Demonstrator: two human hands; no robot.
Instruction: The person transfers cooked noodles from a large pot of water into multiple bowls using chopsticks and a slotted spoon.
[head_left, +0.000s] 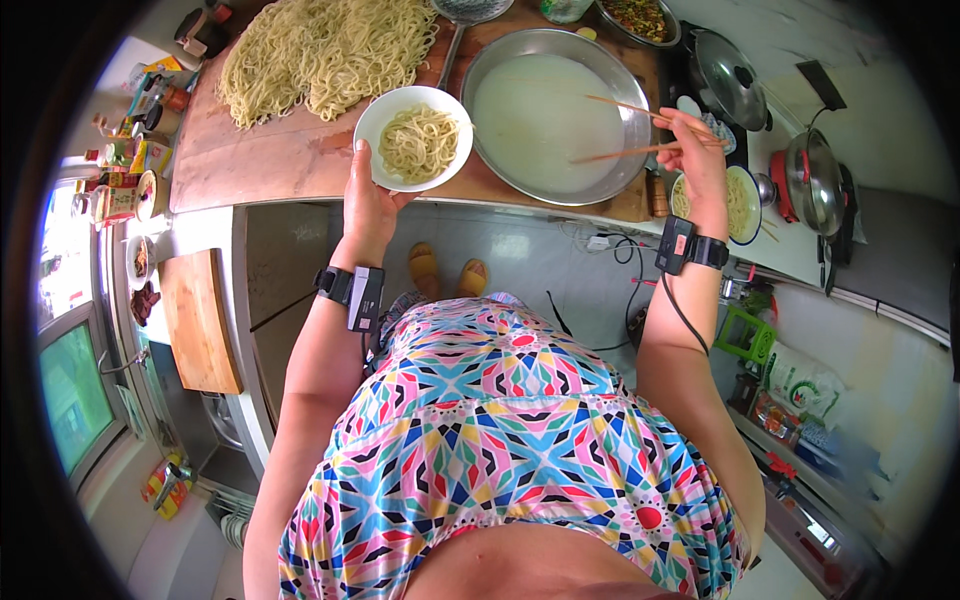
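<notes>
My left hand (371, 202) grips a white bowl (367, 161) by its near left side, thumb on the rim. Cooked noodles (420, 142) fill part of the bowl. In my right hand (696, 157) is a pair of wooden chopsticks (622, 153), spread apart, their tips over the right half of a wide metal basin (555, 193). Cloudy whitish liquid (547, 112) stands in that basin, just right of the bowl. A large heap of noodles (322, 52) lies on the wooden board (255, 165) at the back left.
Behind the basin are a skimmer (452, 56) and a metal bowl of chopped food (637, 19). Partly behind my right wrist sits a blue-rimmed bowl of noodles (739, 202). Lidded pans (727, 79) stand at the right. Bottles and jars (124, 154) crowd the left side.
</notes>
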